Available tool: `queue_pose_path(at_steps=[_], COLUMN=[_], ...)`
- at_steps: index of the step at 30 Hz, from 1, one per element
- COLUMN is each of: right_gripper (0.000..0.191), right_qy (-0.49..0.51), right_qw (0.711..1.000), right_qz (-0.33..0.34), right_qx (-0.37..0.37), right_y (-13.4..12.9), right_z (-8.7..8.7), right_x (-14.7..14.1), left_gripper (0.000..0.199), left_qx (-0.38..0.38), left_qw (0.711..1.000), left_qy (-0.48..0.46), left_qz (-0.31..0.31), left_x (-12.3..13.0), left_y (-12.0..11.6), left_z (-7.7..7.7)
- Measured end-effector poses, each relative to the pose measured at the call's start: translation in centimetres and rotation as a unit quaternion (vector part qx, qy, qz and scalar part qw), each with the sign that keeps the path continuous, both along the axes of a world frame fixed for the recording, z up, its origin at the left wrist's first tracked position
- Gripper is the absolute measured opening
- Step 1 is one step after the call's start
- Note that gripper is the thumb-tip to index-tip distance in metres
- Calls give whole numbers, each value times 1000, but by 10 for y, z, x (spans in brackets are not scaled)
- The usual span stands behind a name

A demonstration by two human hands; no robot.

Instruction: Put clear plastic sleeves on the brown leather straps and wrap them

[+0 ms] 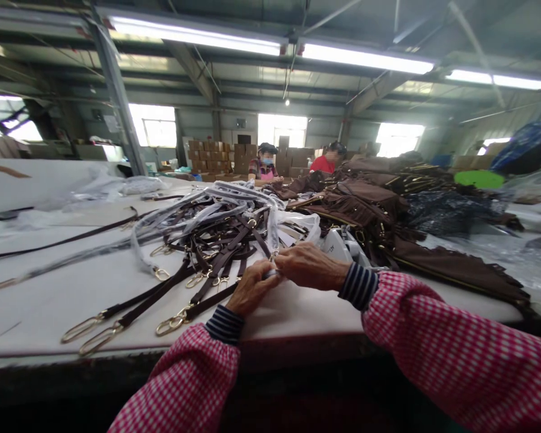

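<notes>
My left hand (pixel 256 284) and my right hand (pixel 313 266) meet at the front of the table, their fingers pinched together. Between them runs the lower end of a strap in a clear plastic sleeve (pixel 273 231); the very end is hidden by my fingers. A small white piece shows at my left fingers, too blurred to name. Just left of my hands lies a heap of dark brown straps (pixel 225 258) with gold-coloured metal clasps (pixel 171 325), some of them sleeved in plastic. Close behind my right hand sits a white device (pixel 340 245), partly covered.
Brown bag pieces with gold zippers (pixel 369 204) are piled on the right, beside crumpled clear plastic (pixel 451 213). More plastic sheeting (pixel 117 183) lies at the back left of the white table (pixel 40 313). Two people sit beyond the table, before stacked cartons (pixel 210 156).
</notes>
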State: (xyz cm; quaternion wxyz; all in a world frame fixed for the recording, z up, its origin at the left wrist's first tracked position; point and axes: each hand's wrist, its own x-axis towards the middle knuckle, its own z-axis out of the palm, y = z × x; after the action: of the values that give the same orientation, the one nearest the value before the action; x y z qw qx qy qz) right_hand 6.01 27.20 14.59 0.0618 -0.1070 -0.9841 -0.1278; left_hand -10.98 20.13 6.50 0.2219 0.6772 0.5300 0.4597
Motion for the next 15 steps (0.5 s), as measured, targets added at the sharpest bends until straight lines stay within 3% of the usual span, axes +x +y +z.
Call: queue_pose_path(at_steps=[3,7,10,15], right_gripper=[17,12,15,39], right_qy=[18,57,105,176], right_qw=[999,997,991,984], right_qz=[11,-7,-10,-28], right_qx=[33,-43,-78,-9], right_y=[-4,-6,-13,-24], right_z=[-3,-9,-16,-36], right_x=[-2,2,6,3], left_gripper=[31,27,25,27], left_qx=[-6,-38,-69,-61], left_qw=[998,987,954,917], left_qy=[-56,-154,-290,-390], left_qz=[-1,1,-11,-52], left_x=[-2,-4,-6,-8], left_y=[-2,-3,0,2], left_z=[1,-3,-8,-11])
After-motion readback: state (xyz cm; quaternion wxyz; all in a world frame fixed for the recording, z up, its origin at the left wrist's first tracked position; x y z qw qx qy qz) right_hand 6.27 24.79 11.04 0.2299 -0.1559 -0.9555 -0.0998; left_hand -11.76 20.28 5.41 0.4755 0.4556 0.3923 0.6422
